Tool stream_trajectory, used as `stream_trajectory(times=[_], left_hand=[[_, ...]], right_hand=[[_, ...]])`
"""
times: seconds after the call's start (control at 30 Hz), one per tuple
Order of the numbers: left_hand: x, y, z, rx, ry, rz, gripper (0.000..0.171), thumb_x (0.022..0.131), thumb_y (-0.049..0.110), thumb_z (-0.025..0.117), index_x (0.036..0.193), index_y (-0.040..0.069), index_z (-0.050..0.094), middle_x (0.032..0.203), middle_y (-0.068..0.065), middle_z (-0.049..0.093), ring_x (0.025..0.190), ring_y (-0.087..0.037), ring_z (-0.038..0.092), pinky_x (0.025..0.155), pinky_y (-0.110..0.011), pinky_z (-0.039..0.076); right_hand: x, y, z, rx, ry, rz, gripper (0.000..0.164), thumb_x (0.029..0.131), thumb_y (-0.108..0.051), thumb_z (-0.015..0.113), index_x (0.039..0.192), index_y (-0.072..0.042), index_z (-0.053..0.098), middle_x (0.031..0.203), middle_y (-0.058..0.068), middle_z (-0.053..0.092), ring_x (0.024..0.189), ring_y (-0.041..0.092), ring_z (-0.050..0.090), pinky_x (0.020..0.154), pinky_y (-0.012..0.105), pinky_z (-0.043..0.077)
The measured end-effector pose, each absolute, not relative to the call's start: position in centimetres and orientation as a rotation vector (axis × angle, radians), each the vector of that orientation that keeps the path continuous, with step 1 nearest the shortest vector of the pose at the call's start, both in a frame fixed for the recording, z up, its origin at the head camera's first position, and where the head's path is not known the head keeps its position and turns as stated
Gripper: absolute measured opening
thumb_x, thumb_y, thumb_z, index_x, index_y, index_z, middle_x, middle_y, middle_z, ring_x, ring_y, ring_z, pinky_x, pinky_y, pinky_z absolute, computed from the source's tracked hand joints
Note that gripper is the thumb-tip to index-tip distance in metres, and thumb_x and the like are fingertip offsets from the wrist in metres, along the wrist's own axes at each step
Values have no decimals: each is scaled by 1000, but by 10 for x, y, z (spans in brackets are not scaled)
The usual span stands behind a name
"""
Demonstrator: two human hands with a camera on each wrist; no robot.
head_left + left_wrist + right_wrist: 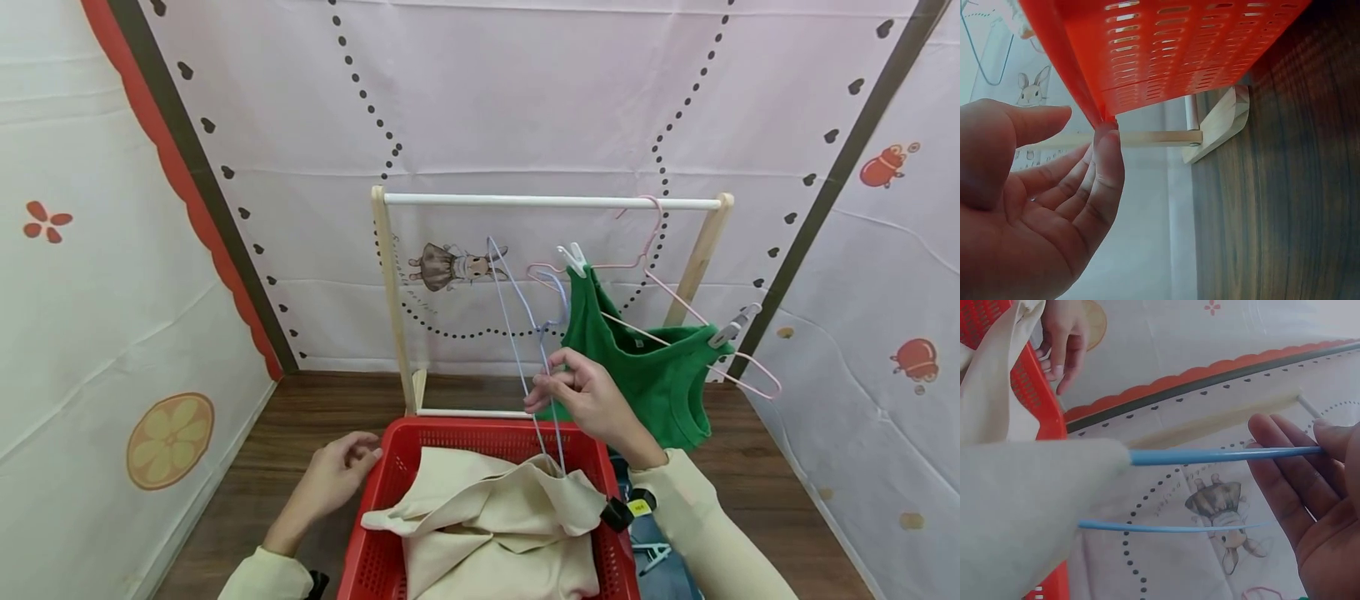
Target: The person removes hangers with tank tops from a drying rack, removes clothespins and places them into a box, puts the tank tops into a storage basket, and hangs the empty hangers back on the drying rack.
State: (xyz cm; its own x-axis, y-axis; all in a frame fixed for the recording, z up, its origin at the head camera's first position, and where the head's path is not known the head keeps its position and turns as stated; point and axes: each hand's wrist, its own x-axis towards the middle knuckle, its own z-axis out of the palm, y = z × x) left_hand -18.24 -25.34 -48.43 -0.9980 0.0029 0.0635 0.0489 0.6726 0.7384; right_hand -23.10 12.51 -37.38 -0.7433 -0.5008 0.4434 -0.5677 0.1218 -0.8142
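Our right grip (588, 402) pinches the blue hanger (1185, 456), whose covered end, we judge, could snag inside the cream garment (510, 521) if tilted.

Head view evenly bright. Left wrist: upper-left glare, dim floor (1272, 206). Right wrist: hazy, near cloth (1035, 512) possibly defocused.

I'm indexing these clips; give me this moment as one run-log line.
right hand: holds blue hanger, one end inside beige cloth | left hand: touches red basket | green top: on pink hanger
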Motion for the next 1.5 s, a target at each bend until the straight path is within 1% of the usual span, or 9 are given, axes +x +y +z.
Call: stream_trajectory(times=[0.1, 0.17, 0.4, 0.6, 0.77, 0.9, 1.03, 1.23, 1.5], left_hand=[[-184, -251, -485, -33, -2842, -1242, 34, 94, 13, 67, 124, -3, 62, 84, -4, 66, 66, -13, 58, 53, -25, 47], [-185, -249, -486, -29, -2858, -1239, 37, 94, 13, 67, 126, -3, 60, 84, -3, 66, 65, -13, 57, 52, -25, 46], [-191, -244, -493, -37, -2923, -1249, 50, 93, 15, 68, 135, -6, 52, 78, -3, 61, 60, -12, 55, 51, -25, 48], [-194, -241, -496, -54, -2933, -1346, 54, 96, 19, 66, 141, -3, 47, 74, -9, 63, 56, -15, 62, 50, -26, 53], [-193, -238, -497, -60, -2904, -1397, 53, 96, 15, 65, 142, -4, 46, 86, -14, 69, 68, -22, 70, 57, -33, 59], [-193, -235, -500, -60, -2892, -1422, 55, 96, 13, 64, 144, -3, 42, 101, -17, 70, 76, -25, 73, 61, -38, 60], [-193, -234, -503, -71, -2913, -1400, 54, 97, 10, 62, 146, 0, 41, 108, -17, 69, 80, -23, 72, 62, -38, 60], [-193, -232, -506, -64, -2905, -1432, 50, 98, 7, 60, 144, 3, 42, 106, -17, 69, 77, -24, 72, 60, -38, 60], [-193, -231, -508, -27, -2896, -1469, 50, 98, 6, 59, 144, 4, 41, 104, -16, 70, 75, -22, 72, 58, -38, 60]], right_hand=[[-233, 123, -370, 1105, -2300, 1740, 9, 101, -5, 54, 107, 1, 53, 87, 14, 75, 80, 20, 75, 95, 31, 53], [-234, 121, -368, 1109, -2294, 1762, 9, 101, -5, 54, 108, 2, 52, 88, 16, 75, 80, 20, 75, 91, 30, 54], [-239, 115, -358, 1090, -2266, 1862, 11, 101, -6, 54, 108, 2, 51, 87, 20, 74, 79, 22, 75, 79, 41, 58], [-243, 112, -353, 1116, -2235, 1894, 13, 101, -7, 55, 107, 3, 50, 87, 21, 73, 79, 22, 75, 79, 38, 59], [-245, 109, -349, 1103, -2238, 1919, 16, 102, -12, 56, 108, 2, 51, 87, 19, 74, 80, 22, 75, 77, 40, 60], [-247, 106, -347, 1088, -2238, 1935, 17, 101, -14, 57, 108, 1, 52, 86, 17, 75, 80, 21, 75, 81, 33, 58], [-250, 102, -344, 1109, -2223, 1952, 17, 102, -13, 56, 108, 2, 52, 86, 17, 74, 80, 21, 75, 88, 32, 56], [-252, 97, -334, 1084, -2191, 1973, 21, 103, -16, 55, 110, 3, 51, 87, 18, 74, 79, 25, 75, 96, 36, 53], [-254, 86, -320, 1017, -2162, 1991, 24, 104, -21, 54, 113, 0, 54, 81, 8, 75, 77, 25, 74, 100, 40, 50]])
